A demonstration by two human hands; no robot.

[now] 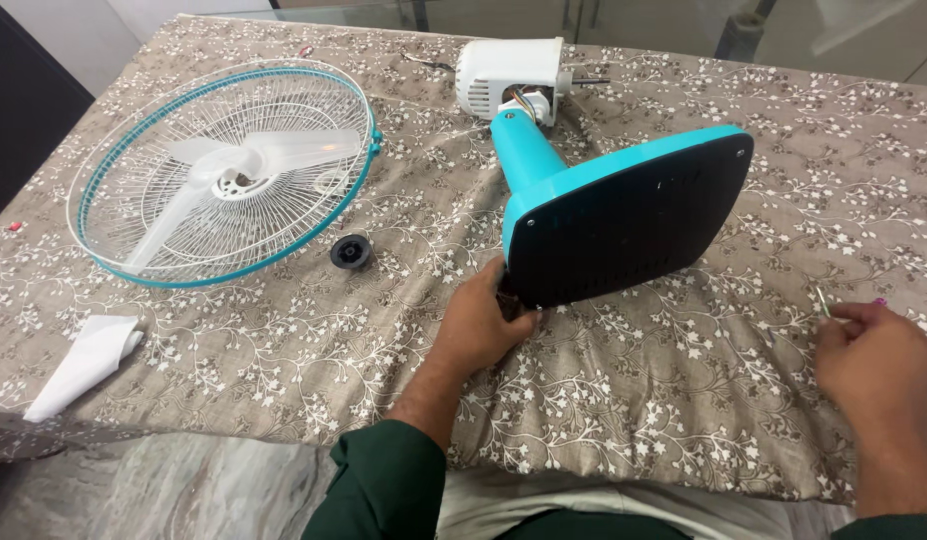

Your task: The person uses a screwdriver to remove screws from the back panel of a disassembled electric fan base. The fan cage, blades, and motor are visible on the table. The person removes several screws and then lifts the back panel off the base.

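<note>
Left hand: the left hand (481,322) is curled over the lower left corner of the fan base (624,225), fingers wrapped on its edge, thumb side toward the camera
Right hand: the right hand (877,362) rests on the tablecloth (284,330), well to the right of the base; fingertips pinched on a thin pale stick-like tool (823,300), whose kind I cannot tell
Fan base: tipped on its side, black underside facing the camera, teal rim above; its teal neck (524,150) runs up and away from the left hand's hold to the white motor housing (509,78)
Between the hands: only patterned cloth, nothing in the way
Left of the held corner: a small black round knob (351,251) lies near, apart from the base
Farther left: a white wire grille with teal ring (224,170), white fan blade (254,160) lying in it
Near table edge, far left: a folded white cloth (84,362)
</note>
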